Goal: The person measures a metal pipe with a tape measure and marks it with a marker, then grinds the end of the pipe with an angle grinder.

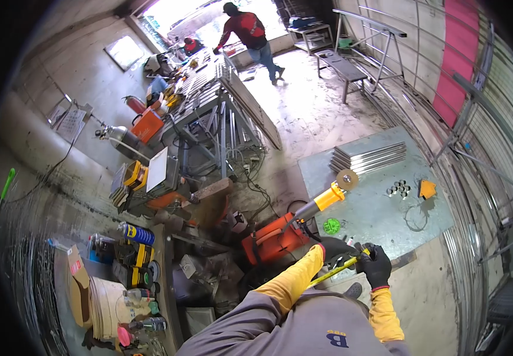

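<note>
"Head view: state the position of the yellow measuring tape (332, 273) and the grip."

"The tape slants across the front of the body, between the grey garment (298, 323) and the metal sheet (369, 207). The black-gloved right hand (378, 267) pinches its far end. The left hand (334, 252) is dark against a dark background; I cannot tell whether its fingers are closed."

"Recommended handling?"

"In my judgement: support the strip flat, without twist; hold the end square; leave the scale uncovered by the glove; read from directly above."

"Legible markings?"

"One large letter on the garment, apparently an inverted B; the smaller characters above it are unclear. The orange case (148, 126) and blue can (136, 234) carry print too small to read."
</note>
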Motion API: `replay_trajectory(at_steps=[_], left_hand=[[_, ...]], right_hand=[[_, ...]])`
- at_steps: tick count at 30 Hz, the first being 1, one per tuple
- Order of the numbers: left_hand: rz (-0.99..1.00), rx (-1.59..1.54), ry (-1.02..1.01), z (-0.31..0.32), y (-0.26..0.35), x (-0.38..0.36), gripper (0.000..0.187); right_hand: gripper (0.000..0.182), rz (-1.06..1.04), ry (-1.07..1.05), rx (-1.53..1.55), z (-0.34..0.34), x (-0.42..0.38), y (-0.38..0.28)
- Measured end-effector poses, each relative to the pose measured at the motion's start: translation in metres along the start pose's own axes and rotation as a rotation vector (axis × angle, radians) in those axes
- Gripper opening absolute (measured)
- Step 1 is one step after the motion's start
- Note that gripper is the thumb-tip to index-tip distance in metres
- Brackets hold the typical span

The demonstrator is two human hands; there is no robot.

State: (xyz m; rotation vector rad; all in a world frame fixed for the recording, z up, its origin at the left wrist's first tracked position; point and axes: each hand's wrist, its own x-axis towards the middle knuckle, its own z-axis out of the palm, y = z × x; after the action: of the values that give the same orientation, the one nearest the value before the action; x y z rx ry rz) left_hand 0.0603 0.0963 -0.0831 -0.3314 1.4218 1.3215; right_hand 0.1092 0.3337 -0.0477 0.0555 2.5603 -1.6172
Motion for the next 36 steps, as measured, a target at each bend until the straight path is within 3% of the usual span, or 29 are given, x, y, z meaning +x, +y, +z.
replay_trajectory(at_steps=[2, 3, 6, 11, 14, 16, 17, 19, 22, 23, 28, 30, 33, 36], left_hand=[[0.597, 0.55, 0.116, -0.017, -0.032, 0.027, 0.036], [0.514, 0.748, 0.143, -0.015, -0.023, 0.017, 0.04], [0.577, 0.766, 0.135, -0.021, -0.029, 0.028, 0.041], [0.508, 0.623, 0.087, -0.028, -0.04, 0.049, 0.044], [0.613, 0.652, 0.097, -0.031, -0.044, 0.05, 0.045], [0.883, 0.964, 0.213, -0.018, -0.024, 0.013, 0.04], [0.883, 0.963, 0.204, -0.005, -0.007, -0.006, 0.04], [0.068, -0.093, -0.093, 0.016, 0.023, -0.033, 0.036], [0.109, -0.125, -0.044, 0.015, 0.016, -0.027, 0.039], [0.112, -0.017, 0.099, 0.016, 0.012, -0.021, 0.037], [0.174, 0.042, 0.113, 0.015, 0.0, -0.007, 0.036], [0.326, 0.271, 0.219, 0.014, -0.004, -0.002, 0.053], [0.294, 0.558, 0.273, 0.034, 0.034, -0.052, 0.054], [0.249, 0.62, 0.302, 0.041, 0.048, -0.059, 0.055]], right_hand=[[0.037, 0.012, -0.014, 0.034, 0.003, 0.002, 0.004], [0.037, 0.012, -0.018, 0.07, 0.004, 0.003, 0.007], [0.036, 0.002, -0.021, 0.096, 0.006, 0.005, 0.017], [0.036, -0.004, -0.028, 0.131, 0.001, 0.002, 0.006], [0.034, 0.02, -0.04, 0.057, 0.0, 0.003, 0.004], [0.035, 0.003, -0.027, 0.059, 0.004, 0.006, 0.012], [0.036, -0.015, -0.019, 0.059, 0.004, 0.005, 0.017], [0.036, -0.01, -0.018, 0.045, 0.0, 0.002, 0.009], [0.038, -0.008, -0.019, 0.038, -0.001, 0.004, 0.008], [0.037, -0.007, -0.021, 0.021, 0.001, 0.005, 0.012], [0.037, -0.046, -0.016, 0.095, 0.004, 0.003, 0.013], [0.037, -0.011, -0.033, 0.031, -0.002, 0.0, 0.006], [0.029, -0.01, -0.031, 0.104, 0.001, 0.004, 0.013], [0.033, -0.005, -0.041, 0.217, 0.002, 0.01, 0.028]])
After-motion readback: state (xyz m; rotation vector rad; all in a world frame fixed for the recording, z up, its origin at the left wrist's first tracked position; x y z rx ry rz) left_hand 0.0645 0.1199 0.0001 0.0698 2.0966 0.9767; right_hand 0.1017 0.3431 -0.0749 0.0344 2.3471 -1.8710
